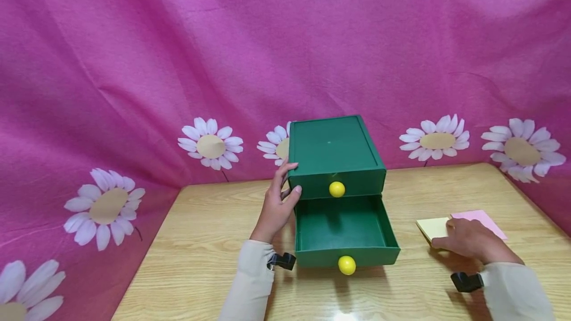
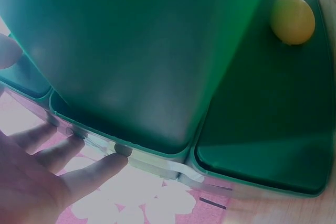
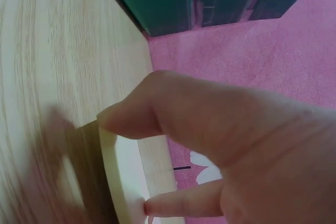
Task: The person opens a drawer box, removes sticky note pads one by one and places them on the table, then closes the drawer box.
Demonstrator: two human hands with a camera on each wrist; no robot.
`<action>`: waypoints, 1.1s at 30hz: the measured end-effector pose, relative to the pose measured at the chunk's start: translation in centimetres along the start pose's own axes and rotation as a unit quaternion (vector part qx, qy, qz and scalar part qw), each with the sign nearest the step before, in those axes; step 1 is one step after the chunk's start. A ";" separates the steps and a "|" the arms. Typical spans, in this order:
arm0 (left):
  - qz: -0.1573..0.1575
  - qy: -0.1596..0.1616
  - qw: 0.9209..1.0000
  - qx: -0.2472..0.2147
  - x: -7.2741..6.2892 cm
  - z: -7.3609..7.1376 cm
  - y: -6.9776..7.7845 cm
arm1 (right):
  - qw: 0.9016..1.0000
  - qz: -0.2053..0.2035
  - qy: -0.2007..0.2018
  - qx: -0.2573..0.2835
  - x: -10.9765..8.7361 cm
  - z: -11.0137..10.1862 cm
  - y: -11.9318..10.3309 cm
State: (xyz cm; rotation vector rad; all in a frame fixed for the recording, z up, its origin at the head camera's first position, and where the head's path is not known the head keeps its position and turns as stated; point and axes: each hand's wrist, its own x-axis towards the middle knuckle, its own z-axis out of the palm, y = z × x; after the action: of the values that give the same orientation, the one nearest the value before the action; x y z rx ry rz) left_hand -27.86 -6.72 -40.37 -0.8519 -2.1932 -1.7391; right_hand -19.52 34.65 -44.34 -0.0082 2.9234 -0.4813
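Note:
A green two-drawer cabinet (image 1: 330, 145) stands on the table, its lower drawer (image 1: 343, 227) pulled out and the upper one closed. At the cabinet's left front corner my left hand (image 1: 274, 209) rests, thumb by the front edge and fingers extended against the side. To the right of the cabinet, my right hand (image 1: 475, 239) pinches a yellow sticky note pad (image 1: 430, 227) between thumb and fingers. The pad's near edge is tilted up from the table, with a shadow under it in the right wrist view. A pink sticky note pad (image 1: 488, 221) lies behind that hand, partly hidden.
Yellow round knobs sit on the upper drawer front (image 1: 308, 187) and the lower one. The wooden table (image 1: 205, 251) meets a pink flowered cloth (image 1: 285, 53) at its back and sides. Black wrist straps (image 1: 466, 281) are on both sleeves.

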 end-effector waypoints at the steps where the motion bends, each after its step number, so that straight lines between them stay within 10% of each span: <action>1: 0.000 0.000 1.000 0.001 0.0 0.0 0.0 | 1.000 0.000 0.001 0.001 0.0 0.0 0.0; 15: -0.020 -0.009 1.000 0.009 -0.4 -0.2 4.2 | 0.999 0.028 -0.022 -0.011 -0.1 -0.3 -0.5; 33: -0.003 -0.001 1.000 0.011 0.0 0.0 0.1 | 0.999 0.044 -0.018 -0.012 -0.2 0.1 -0.6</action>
State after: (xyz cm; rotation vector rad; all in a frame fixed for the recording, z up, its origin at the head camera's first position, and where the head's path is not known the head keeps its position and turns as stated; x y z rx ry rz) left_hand -27.74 -6.68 -40.29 -0.8429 -2.2136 -1.7130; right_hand -19.33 34.00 -44.23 0.1072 2.8806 -0.4264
